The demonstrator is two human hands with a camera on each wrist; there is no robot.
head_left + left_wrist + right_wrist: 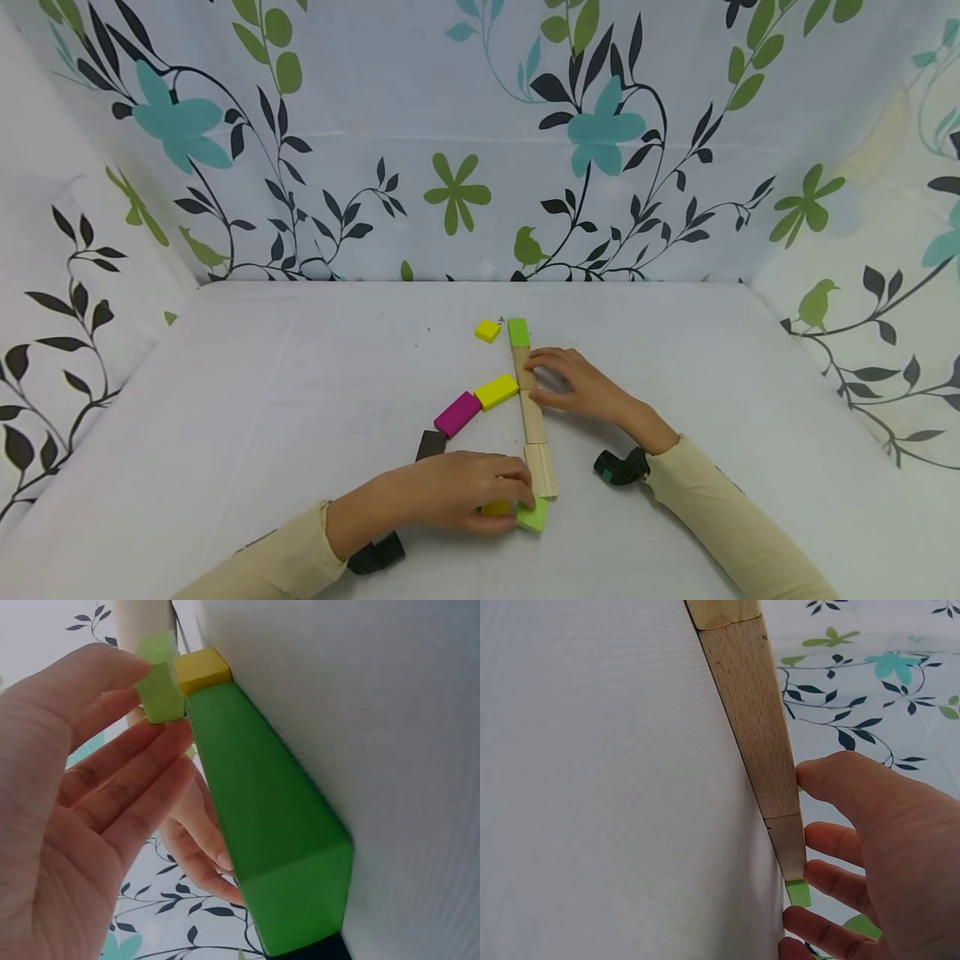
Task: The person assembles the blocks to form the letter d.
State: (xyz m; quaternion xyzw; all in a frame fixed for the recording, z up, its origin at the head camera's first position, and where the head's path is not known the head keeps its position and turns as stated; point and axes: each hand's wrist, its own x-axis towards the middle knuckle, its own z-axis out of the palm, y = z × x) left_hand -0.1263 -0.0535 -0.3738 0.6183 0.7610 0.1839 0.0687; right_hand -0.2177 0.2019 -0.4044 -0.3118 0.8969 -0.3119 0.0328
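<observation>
A straight row has a light green block (518, 332) at its far end, wooden blocks (533, 417) along the middle, and another light green block (532, 518) at the near end. My left hand (450, 492) pinches that near block between thumb and fingertips. My right hand (588, 387) touches the right side of the wooden blocks, fingers and thumb spread along it. A bent chain of yellow (497, 392), magenta (457, 414) and dark (431, 444) blocks meets the row. Mostly hidden in the head view, a green block (270, 817) and a yellow block (204, 670) lie beside my left hand.
A small loose yellow block (487, 331) lies left of the row's far end. White cloth (300, 375) covers the table, and a patterned curtain (360, 125) hangs behind it. Black wrist devices (622, 467) are worn at both wrists.
</observation>
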